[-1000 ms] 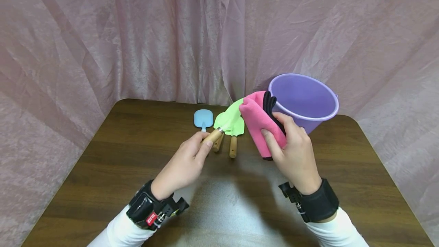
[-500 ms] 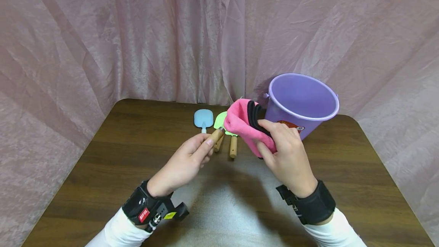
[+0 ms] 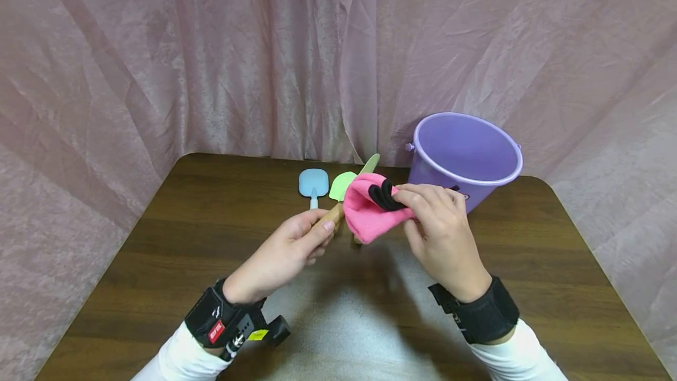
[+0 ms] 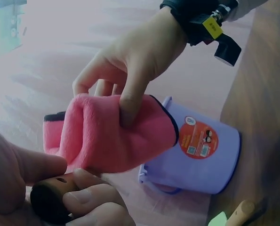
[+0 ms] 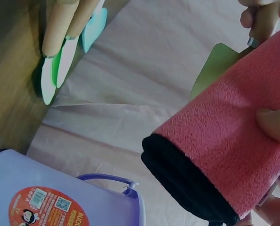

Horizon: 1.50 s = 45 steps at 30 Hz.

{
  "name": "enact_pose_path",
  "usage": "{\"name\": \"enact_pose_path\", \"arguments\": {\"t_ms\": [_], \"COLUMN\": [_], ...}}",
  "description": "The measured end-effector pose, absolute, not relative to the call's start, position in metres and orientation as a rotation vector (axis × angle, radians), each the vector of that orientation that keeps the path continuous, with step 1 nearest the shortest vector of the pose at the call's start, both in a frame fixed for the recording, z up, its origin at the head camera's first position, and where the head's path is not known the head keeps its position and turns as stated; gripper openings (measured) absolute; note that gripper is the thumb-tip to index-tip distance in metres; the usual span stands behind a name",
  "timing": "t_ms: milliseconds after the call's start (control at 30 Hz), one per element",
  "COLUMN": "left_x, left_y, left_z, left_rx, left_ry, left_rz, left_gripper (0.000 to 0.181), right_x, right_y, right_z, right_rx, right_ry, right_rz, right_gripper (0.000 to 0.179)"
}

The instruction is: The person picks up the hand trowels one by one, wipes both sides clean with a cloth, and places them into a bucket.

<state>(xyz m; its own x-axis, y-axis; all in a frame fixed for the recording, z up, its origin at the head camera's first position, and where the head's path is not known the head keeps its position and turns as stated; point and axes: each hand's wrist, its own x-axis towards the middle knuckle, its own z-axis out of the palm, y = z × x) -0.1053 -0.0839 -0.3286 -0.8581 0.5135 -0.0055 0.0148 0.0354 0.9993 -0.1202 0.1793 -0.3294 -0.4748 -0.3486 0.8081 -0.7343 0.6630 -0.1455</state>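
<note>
My left hand [image 3: 291, 246] grips the wooden handle [image 3: 329, 217] of a small trowel with a green blade [image 5: 215, 68], held up over the table. In my right hand [image 3: 443, 237] is a folded pink cloth [image 3: 365, 219] with black edging, pinched between thumb and fingers. The cloth lies across the trowel just beyond the handle, hiding part of the blade in the head and right wrist views. On the table behind are a light blue shovel [image 3: 314, 183] and two more green trowels with wooden handles [image 5: 60, 28], largely covered by the cloth in the head view.
A purple bucket [image 3: 425, 170] with a red label [image 4: 199, 140] stands upright at the back right of the brown wooden table [image 3: 211, 222]. Pink curtain fabric [image 3: 227, 63] hangs right behind the table's far edge.
My right hand has brought the pink cloth left and lower onto the held trowel, turning it so its fold faces me. The left hand keeps its grip on the handle, its wrist slightly turned.
</note>
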Motion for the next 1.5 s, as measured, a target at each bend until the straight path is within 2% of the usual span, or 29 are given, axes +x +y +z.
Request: {"name": "enact_pose_path", "arguments": {"t_ms": [467, 1500], "left_x": [-0.104, -0.103], "left_y": [-0.086, -0.086], "left_z": [-0.329, -0.326], "left_rx": [0.580, 0.511], "left_ry": [2.444, 2.465], "left_rz": [1.600, 1.654], "left_gripper": [0.033, 0.030], "right_x": [-0.120, -0.128], "right_y": [0.185, 0.198], "right_z": [-0.330, -0.335], "right_rx": [0.629, 0.227], "right_ry": [-2.121, -2.385], "right_rz": [0.720, 1.084], "right_gripper": [0.036, 0.038]}}
